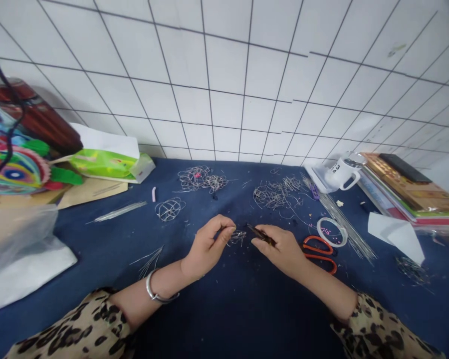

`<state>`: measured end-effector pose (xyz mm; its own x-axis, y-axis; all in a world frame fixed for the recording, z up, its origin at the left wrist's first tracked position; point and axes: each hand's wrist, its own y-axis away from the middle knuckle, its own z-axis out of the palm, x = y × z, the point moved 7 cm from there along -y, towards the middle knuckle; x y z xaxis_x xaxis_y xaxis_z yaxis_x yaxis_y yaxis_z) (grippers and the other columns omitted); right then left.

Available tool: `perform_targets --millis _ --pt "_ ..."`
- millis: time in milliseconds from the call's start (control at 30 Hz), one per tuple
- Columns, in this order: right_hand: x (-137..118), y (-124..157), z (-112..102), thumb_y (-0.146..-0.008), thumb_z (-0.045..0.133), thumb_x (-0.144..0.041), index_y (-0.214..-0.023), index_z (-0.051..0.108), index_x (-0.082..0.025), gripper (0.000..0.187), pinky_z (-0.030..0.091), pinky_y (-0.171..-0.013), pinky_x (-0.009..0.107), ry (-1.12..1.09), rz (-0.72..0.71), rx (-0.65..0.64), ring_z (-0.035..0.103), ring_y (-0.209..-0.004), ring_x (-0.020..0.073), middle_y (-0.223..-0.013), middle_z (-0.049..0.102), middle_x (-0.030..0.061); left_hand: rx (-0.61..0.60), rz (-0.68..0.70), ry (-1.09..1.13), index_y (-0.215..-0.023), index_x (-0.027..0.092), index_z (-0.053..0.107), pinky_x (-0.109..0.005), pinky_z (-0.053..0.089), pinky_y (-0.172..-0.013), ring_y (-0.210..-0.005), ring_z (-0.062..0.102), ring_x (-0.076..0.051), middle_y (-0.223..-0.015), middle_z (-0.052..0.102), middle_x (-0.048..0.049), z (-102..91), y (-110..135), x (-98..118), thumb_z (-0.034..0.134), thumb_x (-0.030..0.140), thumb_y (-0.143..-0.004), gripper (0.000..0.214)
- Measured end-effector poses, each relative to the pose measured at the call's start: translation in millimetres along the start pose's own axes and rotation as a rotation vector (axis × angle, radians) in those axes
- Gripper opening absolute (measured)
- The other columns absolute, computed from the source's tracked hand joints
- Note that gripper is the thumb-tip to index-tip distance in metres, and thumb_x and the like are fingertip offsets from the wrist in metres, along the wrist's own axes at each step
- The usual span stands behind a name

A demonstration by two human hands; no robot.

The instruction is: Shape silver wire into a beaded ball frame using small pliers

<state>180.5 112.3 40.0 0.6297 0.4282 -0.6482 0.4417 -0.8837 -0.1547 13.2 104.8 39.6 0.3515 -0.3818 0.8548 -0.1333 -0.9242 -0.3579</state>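
Observation:
Thumb and index finger of my left hand [209,245] are pinched together at a small piece of bent silvery wire [238,238], which sticks out to the right of the fingertips. My right hand [284,248] is closed around dark-jawed pliers [260,232]; most of their handles are hidden in the palm. The jaws point left toward the wire piece, a small gap apart from it. Beyond my hands lie tangled wire pieces [279,193] on the right and more tangled wire [202,180] on the left. A round wire shape [170,209] rests nearer my left hand.
Orange-handled scissors [318,253] and a white ring-shaped roll [332,232] lie right of my right hand. Straight wires [346,227] stretch beside them. A white mug [344,172] stands by the tiled wall, next to stacked books [407,192]. Plastic bags [26,254] lie left.

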Motion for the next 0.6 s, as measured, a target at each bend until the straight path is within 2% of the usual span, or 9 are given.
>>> perform_targets --millis 67,133,267,600 --pt "-9.8 -2.1 -10.3 -0.085 0.047 -0.043 -0.096 0.063 -0.02 0.03 0.041 -0.073 0.028 0.205 -0.056 0.023 0.056 -0.079 0.0163 -0.081 0.062 0.0046 0.014 0.011 0.0 -0.082 0.018 0.054 -0.026 0.04 -0.064 -0.067 0.048 -0.013 -0.072 0.051 -0.001 -1.3 -0.4 0.1 0.044 0.022 -0.088 0.011" --pt "-19.4 -2.6 -20.3 -0.086 0.045 -0.043 -0.091 0.064 -0.019 0.03 0.039 -0.074 0.029 0.377 -0.099 0.061 0.054 -0.081 0.0172 -0.08 0.06 0.0064 0.032 0.025 -0.005 -0.083 0.018 0.054 -0.026 0.041 -0.065 -0.069 0.049 -0.014 -0.074 0.052 -0.0017 -2.1 -0.6 -0.1 0.045 0.021 -0.087 0.011" --pt "-29.2 -0.7 -22.1 -0.087 0.042 -0.043 -0.085 0.063 -0.019 0.032 0.035 -0.07 0.031 0.579 -0.131 0.007 0.049 -0.074 0.0179 -0.075 0.055 0.0072 0.053 0.042 -0.031 -0.082 0.018 0.055 -0.026 0.04 -0.065 -0.067 0.048 -0.013 -0.073 0.051 -0.0012 -1.7 -0.1 -1.2 0.047 0.019 -0.086 0.009" --pt "-26.2 2.1 -7.3 -0.086 0.042 -0.043 -0.083 0.06 -0.019 0.03 0.029 -0.067 0.033 0.719 -0.115 -0.018 0.046 -0.075 0.0203 -0.077 0.054 0.0079 -0.003 0.099 -0.071 -0.083 0.017 0.054 -0.027 0.041 -0.067 -0.071 0.05 -0.014 -0.077 0.052 -0.002 3.1 0.4 1.2 0.048 0.015 -0.086 0.007"
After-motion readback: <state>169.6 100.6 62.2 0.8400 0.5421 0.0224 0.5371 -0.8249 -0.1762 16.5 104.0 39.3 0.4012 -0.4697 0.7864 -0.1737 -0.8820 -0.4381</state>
